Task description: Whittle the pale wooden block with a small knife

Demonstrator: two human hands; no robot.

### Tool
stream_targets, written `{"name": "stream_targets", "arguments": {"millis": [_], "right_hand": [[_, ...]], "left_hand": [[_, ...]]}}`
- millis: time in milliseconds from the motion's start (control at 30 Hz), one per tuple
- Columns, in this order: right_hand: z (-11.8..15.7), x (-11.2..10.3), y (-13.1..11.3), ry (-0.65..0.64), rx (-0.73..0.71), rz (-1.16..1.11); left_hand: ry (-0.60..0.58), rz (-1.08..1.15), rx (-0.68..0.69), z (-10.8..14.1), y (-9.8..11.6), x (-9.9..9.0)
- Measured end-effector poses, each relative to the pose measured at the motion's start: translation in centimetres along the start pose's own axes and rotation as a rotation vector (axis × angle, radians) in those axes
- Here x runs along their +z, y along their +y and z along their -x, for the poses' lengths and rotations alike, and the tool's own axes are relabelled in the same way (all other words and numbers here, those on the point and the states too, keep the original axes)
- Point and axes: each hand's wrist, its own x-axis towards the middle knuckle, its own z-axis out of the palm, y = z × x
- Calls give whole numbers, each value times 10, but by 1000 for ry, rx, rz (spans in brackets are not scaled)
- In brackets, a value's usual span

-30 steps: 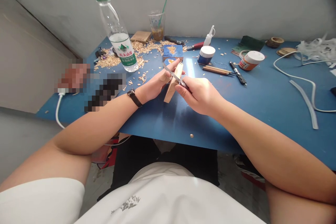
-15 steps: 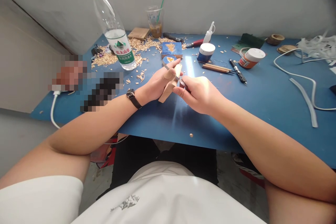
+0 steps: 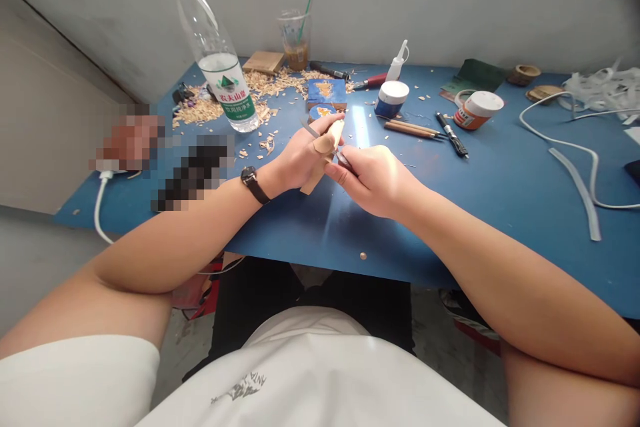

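Note:
My left hand is wrapped round a pale wooden block, held at a slant over the front part of the blue table. In my right hand is the dark handle of a carving knife. Its blade crosses the block's upper part beside my left thumb. Both hands nearly touch at the block. Just beyond them lie a blue-painted square piece and a round blue piece, each with an orange and white design.
A water bottle stands left among wood shavings. A plastic cup is at the back. Paint jars, brushes and a black pen lie right, with a white cable farther over.
The knife blade has shifted slightly left and lies at a different angle across the block. My right hand has moved slightly left with it.

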Motion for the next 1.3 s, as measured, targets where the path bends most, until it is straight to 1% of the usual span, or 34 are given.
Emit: {"name": "stream_targets", "arguments": {"millis": [167, 267, 367, 500, 633, 700, 867, 933, 1033, 1133, 1233, 1300], "right_hand": [[-1, 2, -2, -6, 45, 18], [-2, 4, 1, 31, 54, 26], [-5, 5, 4, 82, 64, 17], [-8, 4, 3, 91, 91, -14], [-9, 4, -2, 65, 173, 12], [-10, 5, -2, 58, 189, 30], [-14, 9, 8, 100, 153, 45], [-15, 11, 11, 113, 145, 52], [-15, 12, 10, 120, 164, 63], [-13, 11, 4, 117, 158, 64], [-10, 11, -2, 105, 176, 78], [-10, 12, -2, 108, 204, 90]], "left_hand": [[15, -76, 65, -1, 13, 1], [29, -101, 81, -3, 19, 4], [27, -111, 68, -6, 22, 5], [31, -125, 46, -9, 22, 3], [52, -123, 76, -7, 19, 3], [65, -122, 78, -6, 19, 5], [125, -103, -22, -8, 22, 8], [131, -88, -43, -9, 23, 8], [126, -89, -37, -8, 23, 8], [127, -108, -28, -5, 23, 9], [125, -141, 12, -3, 23, 9], [127, -164, 46, -2, 22, 8]]}}
